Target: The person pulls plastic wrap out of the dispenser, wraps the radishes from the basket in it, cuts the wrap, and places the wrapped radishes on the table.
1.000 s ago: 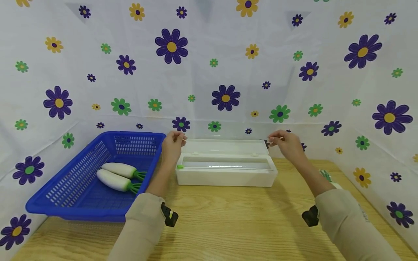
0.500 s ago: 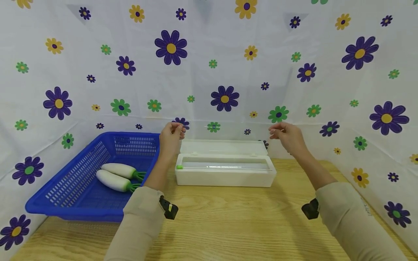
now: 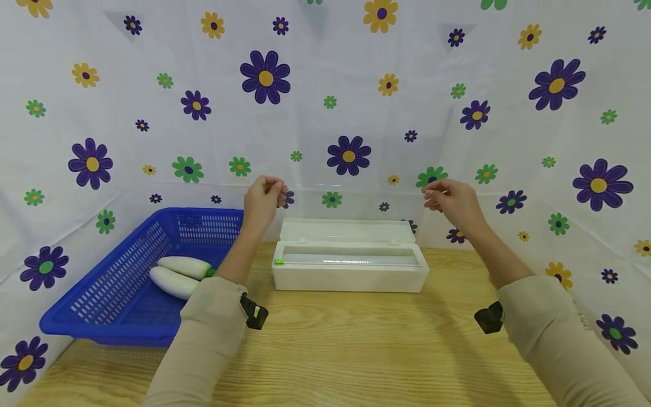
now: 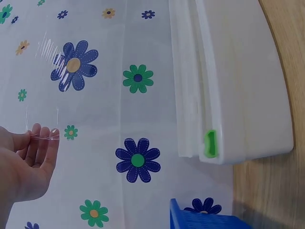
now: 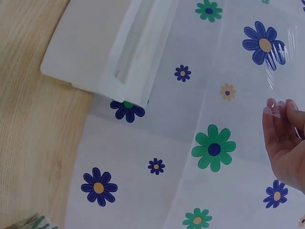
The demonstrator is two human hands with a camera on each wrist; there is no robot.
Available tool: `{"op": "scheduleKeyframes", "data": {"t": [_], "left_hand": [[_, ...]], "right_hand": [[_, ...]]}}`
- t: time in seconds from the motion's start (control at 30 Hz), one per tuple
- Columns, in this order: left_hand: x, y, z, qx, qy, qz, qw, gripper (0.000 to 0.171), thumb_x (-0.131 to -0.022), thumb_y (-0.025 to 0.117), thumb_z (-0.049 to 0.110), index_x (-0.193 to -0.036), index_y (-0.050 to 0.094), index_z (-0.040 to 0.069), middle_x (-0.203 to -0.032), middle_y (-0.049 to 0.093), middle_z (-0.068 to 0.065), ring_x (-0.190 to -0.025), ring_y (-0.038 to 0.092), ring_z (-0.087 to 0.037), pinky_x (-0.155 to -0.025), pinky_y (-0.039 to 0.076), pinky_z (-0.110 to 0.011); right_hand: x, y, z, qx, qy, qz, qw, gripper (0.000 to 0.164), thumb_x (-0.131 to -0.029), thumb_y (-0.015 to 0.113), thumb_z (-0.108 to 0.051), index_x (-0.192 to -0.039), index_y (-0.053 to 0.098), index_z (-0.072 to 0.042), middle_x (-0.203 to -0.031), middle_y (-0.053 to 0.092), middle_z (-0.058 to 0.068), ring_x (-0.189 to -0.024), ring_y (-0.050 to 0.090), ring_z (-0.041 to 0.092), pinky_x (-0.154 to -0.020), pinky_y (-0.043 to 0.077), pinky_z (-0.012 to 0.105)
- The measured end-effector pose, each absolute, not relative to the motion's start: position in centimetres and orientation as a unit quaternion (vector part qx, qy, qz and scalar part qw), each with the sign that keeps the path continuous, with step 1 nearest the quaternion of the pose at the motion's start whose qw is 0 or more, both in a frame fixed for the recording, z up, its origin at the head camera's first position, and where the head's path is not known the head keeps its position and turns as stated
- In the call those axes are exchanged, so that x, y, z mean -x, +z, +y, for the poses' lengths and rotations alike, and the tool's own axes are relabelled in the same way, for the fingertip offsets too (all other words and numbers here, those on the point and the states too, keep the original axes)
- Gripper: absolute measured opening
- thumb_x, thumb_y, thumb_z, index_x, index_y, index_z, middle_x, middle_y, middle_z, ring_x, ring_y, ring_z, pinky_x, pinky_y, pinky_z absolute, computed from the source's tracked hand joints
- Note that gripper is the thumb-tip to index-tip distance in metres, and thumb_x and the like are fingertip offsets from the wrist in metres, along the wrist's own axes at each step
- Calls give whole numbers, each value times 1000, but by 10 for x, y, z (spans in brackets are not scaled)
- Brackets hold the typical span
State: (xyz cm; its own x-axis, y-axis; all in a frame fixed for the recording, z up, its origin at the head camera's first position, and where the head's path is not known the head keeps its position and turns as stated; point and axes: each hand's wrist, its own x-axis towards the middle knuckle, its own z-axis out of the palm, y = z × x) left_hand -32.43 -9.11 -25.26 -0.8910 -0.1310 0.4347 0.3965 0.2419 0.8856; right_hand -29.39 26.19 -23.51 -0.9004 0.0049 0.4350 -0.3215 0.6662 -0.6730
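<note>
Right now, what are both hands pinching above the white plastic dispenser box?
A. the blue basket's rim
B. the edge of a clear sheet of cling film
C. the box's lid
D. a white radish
B: the left hand and right hand each pinch a corner of the clear sheet of cling film, raised above the white plastic dispenser box.

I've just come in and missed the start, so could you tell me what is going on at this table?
A person is drawing a sheet of clear cling film up out of a white dispenser box with its lid open, on a wooden table. The left hand and the right hand each pinch an upper corner of the film above the box. Beside it, a blue basket holds two white radishes.
</note>
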Motion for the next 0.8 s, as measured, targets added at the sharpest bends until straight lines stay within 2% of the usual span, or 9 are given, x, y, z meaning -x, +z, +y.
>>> {"op": "scheduleKeyframes", "data": {"t": [0.17, 0.43, 0.67, 0.8], "left_hand": [[326, -244, -94, 94, -604, -762, 214, 20, -97, 45, 10, -108, 53, -5, -94, 61, -17, -74, 57, -17, -67, 51, -23], [324, -230, -96, 109, -599, -763, 218, 22, -98, 45, 12, -110, 52, -4, -97, 60, -17, -79, 57, -20, -71, 51, -24], [326, -218, -97, 124, -611, -750, 220, 23, -98, 44, 13, -110, 52, -5, -96, 59, -16, -83, 58, -24, -71, 50, -23], [326, -211, -98, 129, -607, -751, 227, 23, -97, 46, 13, -109, 53, -4, -95, 60, -15, -85, 58, -28, -71, 51, -23]], "right_hand": [[293, -227, 261, -93, 393, -889, 215, 22, -95, 50, -12, -105, 59, 5, -98, 60, 21, -79, 64, 21, -64, 48, 14], [293, -211, 260, -104, 399, -883, 223, 24, -96, 49, -12, -106, 58, 7, -97, 60, 22, -68, 58, 1, -66, 49, 15], [292, -198, 260, -100, 401, -883, 223, 25, -96, 49, -14, -108, 58, 6, -100, 59, 20, -74, 61, 11, -67, 48, 15], [291, -191, 259, -97, 401, -883, 226, 24, -96, 48, -13, -108, 58, 6, -100, 58, 21, -74, 61, 10, -67, 48, 16]]}}
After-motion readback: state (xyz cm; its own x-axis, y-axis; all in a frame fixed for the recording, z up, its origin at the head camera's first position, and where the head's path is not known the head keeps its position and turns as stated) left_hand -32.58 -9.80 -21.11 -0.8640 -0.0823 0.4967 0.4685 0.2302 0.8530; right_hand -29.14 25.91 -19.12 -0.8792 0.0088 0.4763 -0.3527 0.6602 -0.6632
